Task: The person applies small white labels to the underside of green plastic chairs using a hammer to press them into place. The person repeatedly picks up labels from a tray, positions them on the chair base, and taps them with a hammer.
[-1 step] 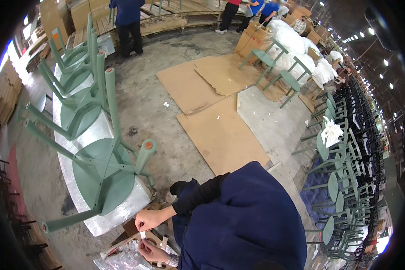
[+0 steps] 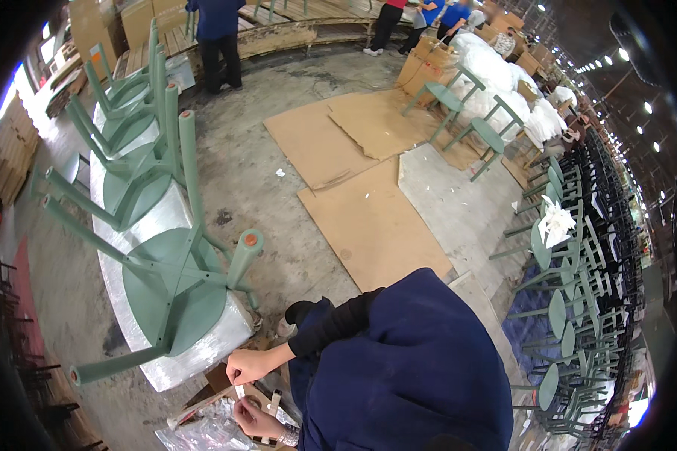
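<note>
My right hand (image 2: 250, 366) reaches out of a black sleeve to the lower left and pinches the top of a small white strip (image 2: 239, 391). Just below it, my left hand (image 2: 254, 418), with a band on its wrist, holds the strip's lower end. Both hands hover over a crumpled clear plastic bag (image 2: 203, 434) and a brown cardboard box (image 2: 217, 379). A second small white piece (image 2: 274, 401) sticks up beside my left hand. My dark blue top fills the lower middle of the view.
Upside-down green stools (image 2: 174, 289) lie on a long silver-wrapped bench (image 2: 203, 349) at the left. Cardboard sheets (image 2: 368, 218) cover the concrete floor ahead. Rows of green stools (image 2: 572, 301) stand at the right. Several people (image 2: 217, 37) stand at the back.
</note>
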{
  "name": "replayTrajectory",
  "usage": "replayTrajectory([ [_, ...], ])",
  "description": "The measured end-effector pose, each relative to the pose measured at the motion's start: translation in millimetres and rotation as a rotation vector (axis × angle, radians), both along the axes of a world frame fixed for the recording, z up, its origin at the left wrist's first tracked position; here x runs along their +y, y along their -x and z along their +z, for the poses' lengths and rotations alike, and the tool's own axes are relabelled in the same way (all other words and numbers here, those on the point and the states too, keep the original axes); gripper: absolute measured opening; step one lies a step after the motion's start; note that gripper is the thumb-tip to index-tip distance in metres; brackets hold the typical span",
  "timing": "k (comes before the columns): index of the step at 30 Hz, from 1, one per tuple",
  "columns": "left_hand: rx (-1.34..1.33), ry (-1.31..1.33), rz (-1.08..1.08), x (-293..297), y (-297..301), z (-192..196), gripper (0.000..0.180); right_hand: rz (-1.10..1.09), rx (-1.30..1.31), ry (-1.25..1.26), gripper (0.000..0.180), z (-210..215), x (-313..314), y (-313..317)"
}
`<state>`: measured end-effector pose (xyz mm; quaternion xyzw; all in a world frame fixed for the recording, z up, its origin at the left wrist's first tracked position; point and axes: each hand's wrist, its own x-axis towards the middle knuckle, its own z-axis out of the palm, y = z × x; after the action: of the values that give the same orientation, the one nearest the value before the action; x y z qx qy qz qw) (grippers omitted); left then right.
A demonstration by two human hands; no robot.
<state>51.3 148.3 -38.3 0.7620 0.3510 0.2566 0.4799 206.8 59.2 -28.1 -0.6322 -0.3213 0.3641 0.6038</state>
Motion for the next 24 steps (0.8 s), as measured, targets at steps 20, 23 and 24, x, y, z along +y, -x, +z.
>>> replayTrajectory([
  [20, 0.122, -0.318, 0.222, -18, 54, 50, 0.016, 0.551, -1.371, 0.455, 0.029, -74, 28, 115],
  [23, 0.047, -0.373, 0.2, -17, 50, 49, 0.016, 0.591, -1.383, 0.312, 0.025, -79, 39, 107],
  [24, -0.019, -0.432, 0.159, -13, 48, 39, 0.018, 0.582, -1.344, 0.258, 0.023, -78, 38, 103],
])
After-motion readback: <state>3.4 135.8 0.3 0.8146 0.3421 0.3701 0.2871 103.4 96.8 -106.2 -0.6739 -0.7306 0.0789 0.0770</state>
